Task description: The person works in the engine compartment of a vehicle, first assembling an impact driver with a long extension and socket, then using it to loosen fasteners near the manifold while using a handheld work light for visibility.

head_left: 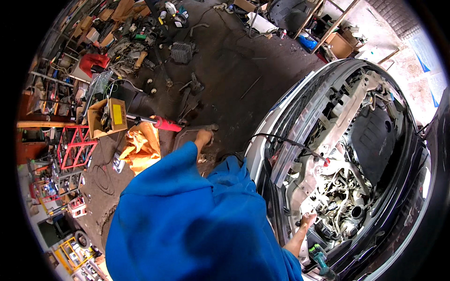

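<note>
My right hand [308, 219], at the end of a bare forearm, is closed at the front panel [302, 185] of a car's opened engine bay. What its fingers hold, if anything, is hidden. Close below it, a green and black power tool [320, 260] lies at the corner of the bay. My left hand [204, 138] is curled into a fist beside my blue clothing [187, 206], above the floor. I cannot make out anything inside it. Exposed engine parts [340, 201] and a black engine cover [372, 140] are to the right of my right hand.
A black rod with a red tip [326, 162] crosses the car's front. Left of me are a red cylindrical tool [167, 124], an orange bag [142, 147] and a cardboard box [107, 117]. Scattered parts [136, 51] cover the far left floor; red stands [75, 147] are further left.
</note>
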The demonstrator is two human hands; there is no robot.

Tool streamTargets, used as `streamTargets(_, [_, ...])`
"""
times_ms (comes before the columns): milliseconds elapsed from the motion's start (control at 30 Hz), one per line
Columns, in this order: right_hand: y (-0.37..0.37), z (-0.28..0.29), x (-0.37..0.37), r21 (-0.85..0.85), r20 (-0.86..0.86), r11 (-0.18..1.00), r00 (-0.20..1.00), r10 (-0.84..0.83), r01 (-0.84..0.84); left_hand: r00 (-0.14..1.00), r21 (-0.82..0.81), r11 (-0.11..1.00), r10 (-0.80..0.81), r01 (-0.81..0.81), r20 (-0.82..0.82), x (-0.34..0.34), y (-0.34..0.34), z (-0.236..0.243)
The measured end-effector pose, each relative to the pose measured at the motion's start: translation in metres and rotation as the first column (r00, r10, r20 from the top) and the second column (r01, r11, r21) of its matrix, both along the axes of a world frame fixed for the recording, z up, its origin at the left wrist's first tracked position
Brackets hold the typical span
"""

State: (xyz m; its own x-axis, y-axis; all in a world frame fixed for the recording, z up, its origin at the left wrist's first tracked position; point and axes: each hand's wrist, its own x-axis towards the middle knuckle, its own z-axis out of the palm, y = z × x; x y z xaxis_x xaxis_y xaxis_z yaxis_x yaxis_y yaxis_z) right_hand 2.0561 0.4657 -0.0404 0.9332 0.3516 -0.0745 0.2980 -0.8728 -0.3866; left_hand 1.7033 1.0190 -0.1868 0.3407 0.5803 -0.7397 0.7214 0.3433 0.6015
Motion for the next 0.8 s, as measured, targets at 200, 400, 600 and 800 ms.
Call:
streamTargets(200, [-0.017,-0.015,0.006,0.043,0.072,0.999,0.997,0.016,-0.019,0.912,-0.145,0.916,0.391,-0.373,0.126,0.065,-0.019,0.059])
streamTargets(400, [-0.021,-0.021,0.009,0.154,-0.105,0.98,0.988,-0.112,0.128,0.971,0.254,0.958,-0.075,0.134,-0.228,0.073,-0.086,0.022])
streamTargets(600, [-0.007,-0.001,-0.005,0.105,0.08,0.985,0.987,-0.142,0.134,0.929,0.226,0.942,-0.167,0.25,-0.33,0.073,-0.073,0.037])
streamTargets(800, [-0.048,-0.058,-0.006,0.584,-0.289,0.776,0.954,-0.077,0.24,0.948,0.264,0.914,-0.27,0.308,-0.171,0.114,-0.066,0.068])
